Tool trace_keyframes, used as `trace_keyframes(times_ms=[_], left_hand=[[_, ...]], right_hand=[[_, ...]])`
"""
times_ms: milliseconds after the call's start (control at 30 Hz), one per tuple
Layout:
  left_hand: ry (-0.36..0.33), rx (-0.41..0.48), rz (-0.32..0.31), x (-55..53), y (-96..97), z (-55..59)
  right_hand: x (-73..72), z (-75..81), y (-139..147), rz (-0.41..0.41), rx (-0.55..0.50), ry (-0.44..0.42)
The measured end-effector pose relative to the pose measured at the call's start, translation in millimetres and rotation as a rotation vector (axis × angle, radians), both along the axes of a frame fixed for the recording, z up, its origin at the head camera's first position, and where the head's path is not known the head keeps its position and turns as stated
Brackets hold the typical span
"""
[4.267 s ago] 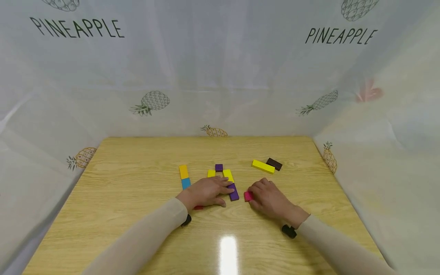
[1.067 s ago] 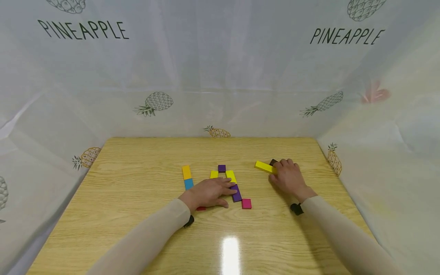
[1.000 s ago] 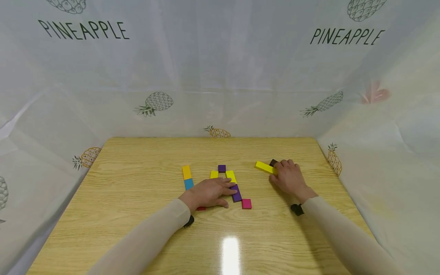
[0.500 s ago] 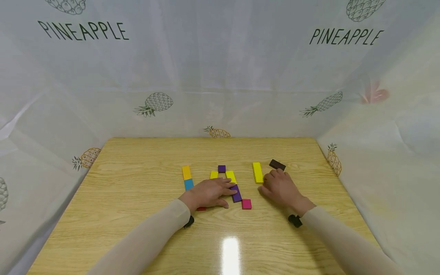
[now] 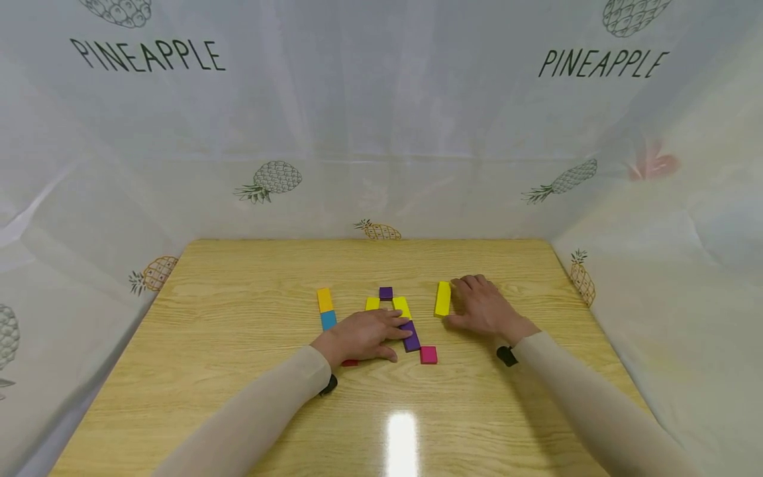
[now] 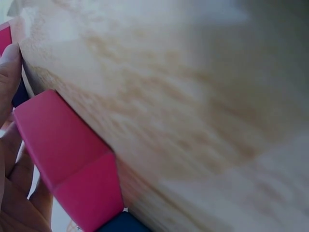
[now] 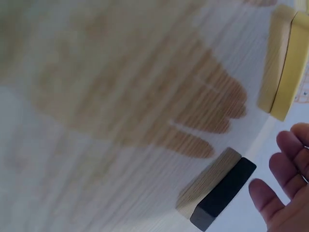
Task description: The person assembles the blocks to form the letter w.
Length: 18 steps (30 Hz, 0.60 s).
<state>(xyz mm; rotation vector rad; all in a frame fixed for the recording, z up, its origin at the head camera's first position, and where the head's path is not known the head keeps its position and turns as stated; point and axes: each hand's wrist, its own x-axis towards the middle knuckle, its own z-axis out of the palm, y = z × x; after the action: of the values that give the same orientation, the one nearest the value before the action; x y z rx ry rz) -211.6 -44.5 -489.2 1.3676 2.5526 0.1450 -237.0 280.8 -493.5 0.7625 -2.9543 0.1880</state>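
In the head view my left hand (image 5: 362,336) lies with spread, fairly straight fingers over a group of coloured blocks. Its fingertips rest on a yellow block (image 5: 402,307) and a purple block (image 5: 410,338). The palm hides part of the group; a red-pink block (image 6: 67,159) shows beside it in the left wrist view. My right hand (image 5: 484,310), fingers loosely extended and holding nothing, hovers just right of a long yellow block (image 5: 443,299). A black block (image 7: 223,194) lies near its fingers in the right wrist view; in the head view the hand hides it.
An orange block (image 5: 324,300) and a blue block (image 5: 328,320) lie end to end left of the group. A small purple block (image 5: 386,293) sits at its top, a pink block (image 5: 428,355) at its lower right. Pineapple-print sheeting (image 5: 381,132) encloses the wooden table (image 5: 250,278).
The pink block went from my right hand to beside the purple block's lower end. My right hand then turned the long yellow block lengthwise, let go, and moved over the black block. Left hand stayed.
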Motion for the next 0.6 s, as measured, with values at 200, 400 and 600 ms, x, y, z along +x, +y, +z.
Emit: trace_keyframes(times_ms=[200,400,600], left_hand=[[0.000,0.002,0.006,0.4,0.6,-0.6],[-0.009,0.006,0.011,0.5,0.1,-2.8],[-0.001,0.012,0.008,-0.2,-0.7,-3.9]], right_hand=[[-6.4,0.6,-2.8,-0.024,0.042,-0.092],[-10.0,1.0,-5.1,-0.058,0.045,-0.153],[-10.3,0.0,-6.7,-0.056,0.017,-0.129]])
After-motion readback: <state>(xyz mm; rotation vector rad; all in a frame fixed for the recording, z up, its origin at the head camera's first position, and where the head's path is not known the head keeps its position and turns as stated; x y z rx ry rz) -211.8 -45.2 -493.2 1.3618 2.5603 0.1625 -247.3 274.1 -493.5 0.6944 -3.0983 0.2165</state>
